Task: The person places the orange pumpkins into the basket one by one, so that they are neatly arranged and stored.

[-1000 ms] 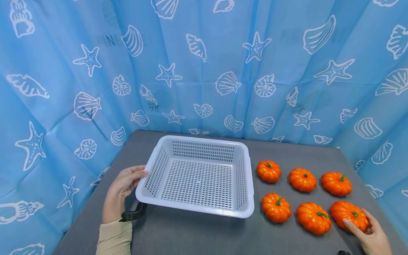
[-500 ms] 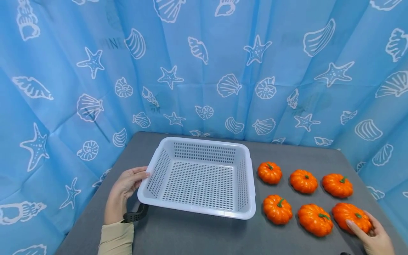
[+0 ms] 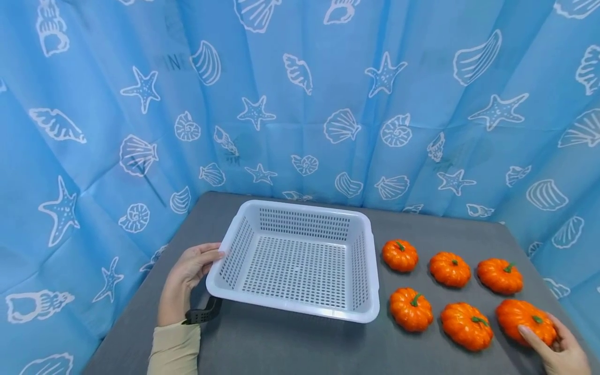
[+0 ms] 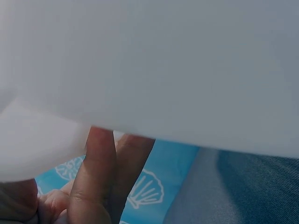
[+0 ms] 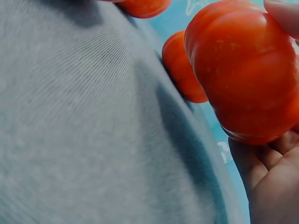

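A white rectangular plastic basket (image 3: 300, 312) with slotted sides and floor sits on the table, nothing in it. My left hand (image 3: 194, 264) pinches its left rim, thumb on top and fingers beneath; in the left wrist view the pale basket wall (image 4: 154, 65) covers most of the picture and two fingers (image 4: 99, 168) reach up to its edge. At the far right front, my right hand (image 3: 560, 346) grips a glossy orange pumpkin (image 3: 522, 319) from its right side. The right wrist view shows that same pumpkin (image 5: 243, 70) between thumb and fingers.
Several more small orange pumpkins stand right of the basket in two rows, among them a front one (image 3: 466, 326) beside the gripped pumpkin and a back-right one (image 3: 499, 276). A grey cloth (image 3: 276, 346) covers the table. Blue shell-print curtains (image 3: 300, 104) hang behind and at both sides.
The head view has shifted slightly. The pumpkin in my right hand has moved a little to the right, widening its gap from the neighbouring pumpkin. My left hand keeps its hold on the basket rim.
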